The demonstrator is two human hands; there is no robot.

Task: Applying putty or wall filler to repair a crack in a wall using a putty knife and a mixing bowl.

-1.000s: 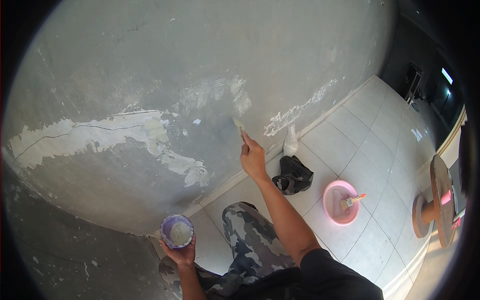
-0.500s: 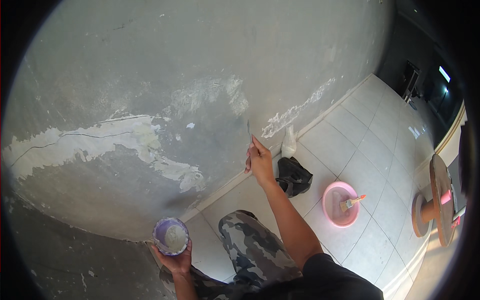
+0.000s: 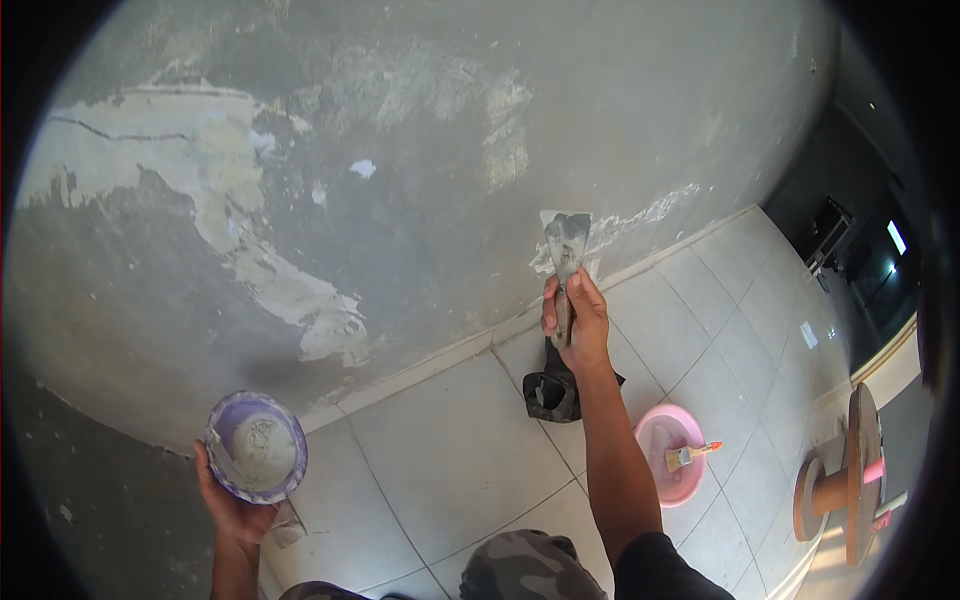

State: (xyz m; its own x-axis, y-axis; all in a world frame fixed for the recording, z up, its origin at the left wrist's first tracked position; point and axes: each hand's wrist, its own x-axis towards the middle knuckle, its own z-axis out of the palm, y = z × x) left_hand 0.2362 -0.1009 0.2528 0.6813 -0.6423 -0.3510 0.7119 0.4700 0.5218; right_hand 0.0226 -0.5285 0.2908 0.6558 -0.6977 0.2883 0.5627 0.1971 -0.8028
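In my left hand [image 3: 237, 515] is a purple bowl [image 3: 226, 428], gripped from below and along its left side. Pale grey-white putty [image 3: 268, 452] coats the bowl's inside and lies in a mound. My right hand [image 3: 585, 325] is closed round the handle of a putty knife [image 3: 568, 243], its wide blade pointing up and smeared with putty. That blade is in front of the grey wall [image 3: 430, 240], beside a rough white patch [image 3: 645, 212] low down; whether it touches the wall I cannot tell. Another large pale patch [image 3: 215, 150] with a crack spreads across the wall's left part.
A black bag [image 3: 550, 397] sits on the tiled floor [image 3: 450, 440] below my right hand. Right of my forearm stands a pink basin [image 3: 640, 440] with a paintbrush [image 3: 690, 456] in it. A wooden spool [image 3: 853, 480] is at the far right. A skirting strip [image 3: 420, 372] edges the wall.
My view has shifted, and the putty knife has turned from edge-on to show its flat blade. The bowl has moved left in the picture; my right hand is further right. Both hands keep their hold.
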